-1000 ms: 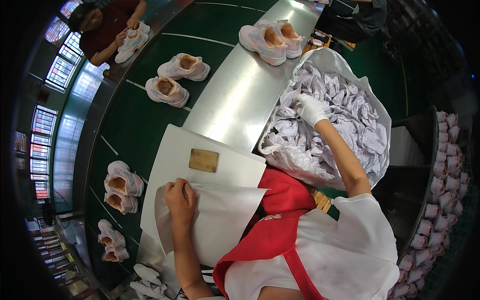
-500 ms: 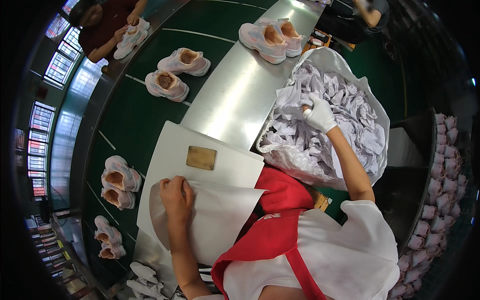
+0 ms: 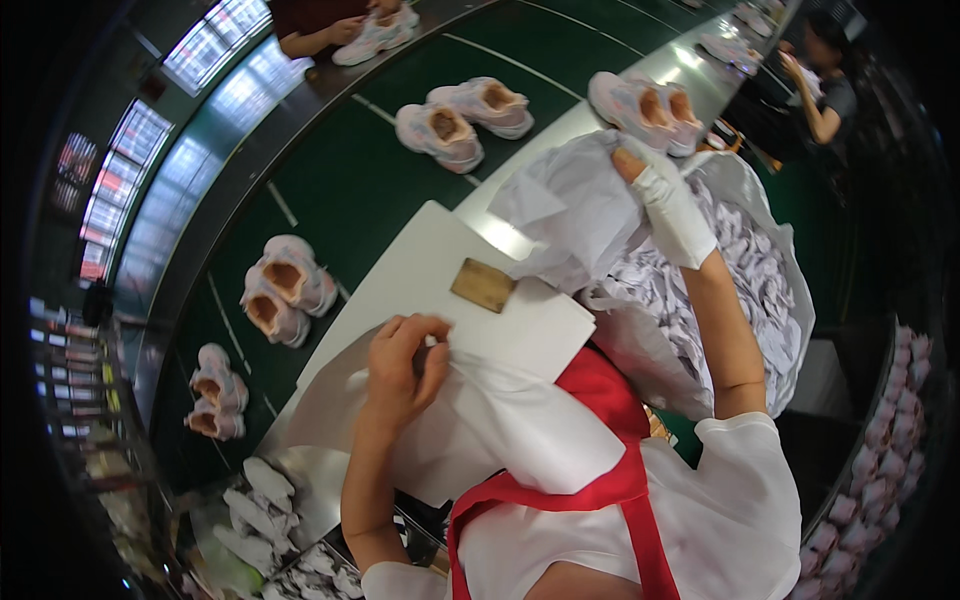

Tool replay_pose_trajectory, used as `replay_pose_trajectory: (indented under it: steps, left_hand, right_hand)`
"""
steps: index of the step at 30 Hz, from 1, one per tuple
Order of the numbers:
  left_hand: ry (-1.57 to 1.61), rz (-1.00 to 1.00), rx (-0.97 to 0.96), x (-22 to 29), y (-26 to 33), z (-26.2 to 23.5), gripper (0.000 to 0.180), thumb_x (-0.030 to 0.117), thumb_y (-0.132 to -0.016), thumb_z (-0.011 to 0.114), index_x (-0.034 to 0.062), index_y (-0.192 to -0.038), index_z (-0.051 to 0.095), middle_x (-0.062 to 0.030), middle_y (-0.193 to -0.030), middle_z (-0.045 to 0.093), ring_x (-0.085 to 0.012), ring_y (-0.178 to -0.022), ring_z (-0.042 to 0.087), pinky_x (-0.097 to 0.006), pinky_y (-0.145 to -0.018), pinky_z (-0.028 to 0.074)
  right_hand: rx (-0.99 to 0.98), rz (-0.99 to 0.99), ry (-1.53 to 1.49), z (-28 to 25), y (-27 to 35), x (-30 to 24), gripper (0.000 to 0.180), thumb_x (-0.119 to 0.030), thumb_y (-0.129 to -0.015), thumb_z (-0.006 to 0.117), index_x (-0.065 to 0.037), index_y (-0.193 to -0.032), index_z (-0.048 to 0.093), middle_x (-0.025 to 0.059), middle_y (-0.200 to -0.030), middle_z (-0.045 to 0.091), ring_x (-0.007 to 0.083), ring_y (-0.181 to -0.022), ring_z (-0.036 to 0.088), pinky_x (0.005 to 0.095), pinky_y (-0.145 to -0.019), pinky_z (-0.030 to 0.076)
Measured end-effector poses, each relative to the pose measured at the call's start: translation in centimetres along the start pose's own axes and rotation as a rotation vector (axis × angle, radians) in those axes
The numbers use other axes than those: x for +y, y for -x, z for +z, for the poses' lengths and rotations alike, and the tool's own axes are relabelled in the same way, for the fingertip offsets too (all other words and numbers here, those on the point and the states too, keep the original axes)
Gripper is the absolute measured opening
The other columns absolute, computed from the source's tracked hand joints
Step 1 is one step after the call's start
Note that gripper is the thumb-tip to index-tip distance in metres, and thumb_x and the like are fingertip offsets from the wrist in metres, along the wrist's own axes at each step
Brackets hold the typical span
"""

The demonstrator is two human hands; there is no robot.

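Two hands: both are busy with white paper.
Left hand (image 3: 405, 365): bare, fingers curled, pinching the top sheet of the paper stack (image 3: 520, 330) so one sheet comes free.
Right hand (image 3: 665, 200): in a white glove, gripping a crumpled paper wad (image 3: 575, 205) and lifting it above the bag.
Bag of paper (image 3: 770, 290): open on the right, full of wads, close by for easy reach.
Brown block (image 3: 483, 285): lies on the stack, likely to keep the sheets flat.
Belt (image 3: 340, 170): long and green, with pairs of pale shoes (image 3: 465, 115) spaced along it.
Room: a factory line, bright windows at left, other people across the belt.
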State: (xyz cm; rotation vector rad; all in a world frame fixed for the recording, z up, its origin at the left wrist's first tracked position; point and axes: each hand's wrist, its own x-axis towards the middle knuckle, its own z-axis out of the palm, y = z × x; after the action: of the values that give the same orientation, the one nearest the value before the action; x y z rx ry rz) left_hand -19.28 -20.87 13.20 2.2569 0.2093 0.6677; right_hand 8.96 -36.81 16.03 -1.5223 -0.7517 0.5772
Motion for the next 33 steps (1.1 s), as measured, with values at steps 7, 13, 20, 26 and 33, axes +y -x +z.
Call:
replay_pose_trajectory:
  steps: [7,13,20,26,33]
  left_hand:
    - [0.419,-0.398,0.338,-1.4,1.1,0.1,0.022,0.013,-0.085,0.064,-0.0013,-0.101,0.061,-0.0005,-0.081,0.062,-0.0074,-0.069,0.050,-0.024,-0.060,0.041]
    - [0.376,-0.488,0.329,-4.7,4.3,-3.3,0.020,0.018,-0.094,0.055,-0.0005,-0.099,0.062,0.0055,-0.076,0.056,-0.0030,-0.067,0.043,-0.021,-0.058,0.037]
    - [0.043,-0.588,0.334,-4.9,6.0,-5.3,0.023,0.021,-0.093,0.052,0.0014,-0.101,0.061,-0.0079,-0.070,0.057,-0.0125,-0.067,0.053,-0.027,-0.063,0.042]
    - [-0.158,-0.237,-0.017,0.9,4.7,-6.6,0.025,0.019,-0.080,0.063,0.0024,-0.067,0.051,-0.0134,-0.069,0.054,-0.0265,-0.066,0.052,-0.033,-0.061,0.040]
    - [-0.563,0.101,0.073,1.6,-0.6,-3.2,0.020,0.013,-0.075,0.065,0.0002,-0.071,0.050,-0.0188,-0.089,0.059,-0.0351,-0.072,0.056,-0.041,-0.062,0.043]
  right_hand:
    - [-0.658,-0.026,-0.011,13.0,-0.2,-1.7,0.063,-0.032,-0.075,0.073,-0.003,-0.125,0.046,0.0095,-0.107,0.056,0.0176,-0.099,0.053,0.0285,-0.088,0.041]
    - [-0.932,-0.039,0.015,13.9,-1.9,-1.4,0.073,-0.027,-0.069,0.079,-0.001,-0.128,0.046,0.0074,-0.108,0.059,0.0149,-0.099,0.054,0.0270,-0.087,0.043]
    - [-0.848,0.413,0.347,13.5,-2.8,-0.6,0.048,-0.025,-0.076,0.072,0.000,-0.114,0.056,0.0052,-0.089,0.063,0.0120,-0.077,0.058,0.0244,-0.063,0.048]
    - [-0.538,-0.337,0.394,14.3,-3.5,1.5,0.026,-0.010,-0.076,0.056,-0.007,-0.100,0.066,0.0125,-0.093,0.067,0.0260,-0.087,0.064,0.0338,-0.077,0.049]
    - [-0.951,-0.443,0.275,17.8,0.4,0.9,0.022,-0.013,-0.075,0.061,-0.001,-0.094,0.061,0.0197,-0.090,0.062,0.0354,-0.086,0.060,0.0390,-0.074,0.047]
